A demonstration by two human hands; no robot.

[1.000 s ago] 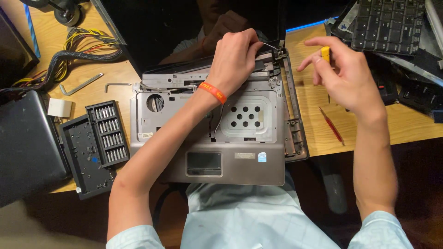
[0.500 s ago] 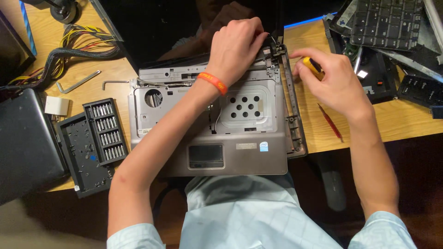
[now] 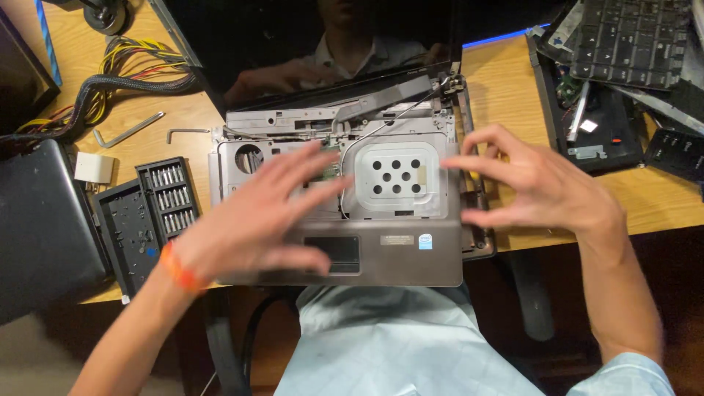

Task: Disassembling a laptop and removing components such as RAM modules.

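Observation:
An opened grey laptop [image 3: 396, 257] with its keyboard removed lies in front of me, its dark screen [image 3: 308, 44] tilted back. A metal plate with round holes [image 3: 396, 176] and a loose thin cable show in the bare tray. My left hand [image 3: 257, 213], blurred and wearing an orange wristband [image 3: 176, 268], hovers with fingers spread over the left half of the base. Over the laptop's right edge my right hand [image 3: 535, 187] is spread the same way. A small yellow bit shows under its fingers; what it is I cannot tell.
An open black screwdriver-bit case [image 3: 147, 213] lies left of the laptop, beside a white block [image 3: 94, 167] and two hex keys [image 3: 128, 132]. A closed dark laptop [image 3: 37, 227] sits far left, bundled cables [image 3: 110, 73] behind. Stripped laptop parts and a keyboard [image 3: 623, 37] pile at right.
My left hand left the top right hinge area and swept down over the base. My right hand, which gripped a yellow-handled tool, now has its fingers spread at the laptop's right edge.

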